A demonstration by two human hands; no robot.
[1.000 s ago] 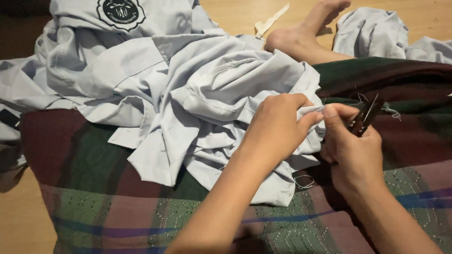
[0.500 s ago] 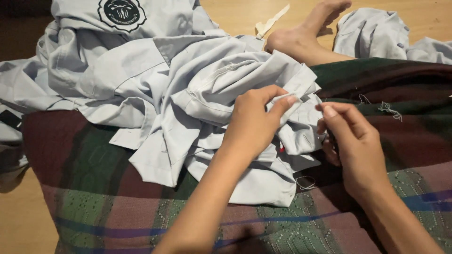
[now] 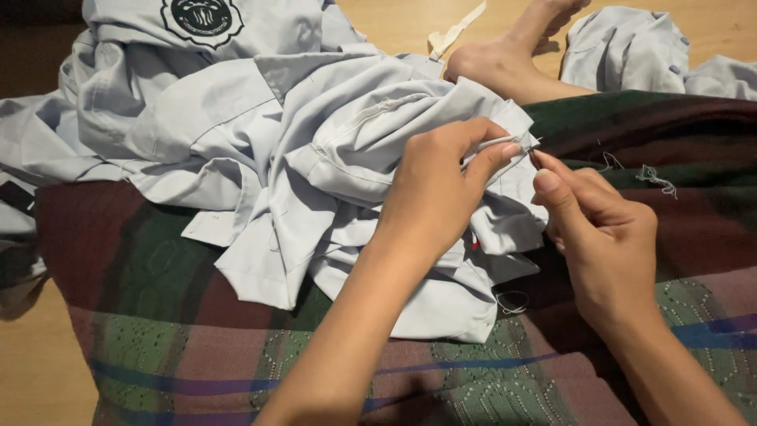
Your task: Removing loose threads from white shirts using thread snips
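— So, what are the hands doing?

— Left hand [image 3: 438,185] pinches a folded edge of the pale grey shirt [image 3: 315,158], thumb and forefinger clamped on the cloth. Right hand [image 3: 603,237] sits just beside it at three o'clock, fingers closed together at the tips, right against that same edge. Whether it grips something thin, I cannot tell; it is too small to see.

— And the shirt itself?

— Crumpled in a heap across the lap, spreading from the hands toward nine and eleven o'clock, on a plaid cloth [image 3: 236,347] of maroon and green. A round dark emblem [image 3: 202,16] shows at eleven o'clock, near the top edge.

— Anything further out?

— A bare foot [image 3: 512,55] at one o'clock on the wooden floor [image 3: 394,24], a strip of cream fabric [image 3: 457,31] just beside it, and another grey garment [image 3: 639,47] at two o'clock. Loose threads [image 3: 654,180] lie on the plaid at three o'clock.
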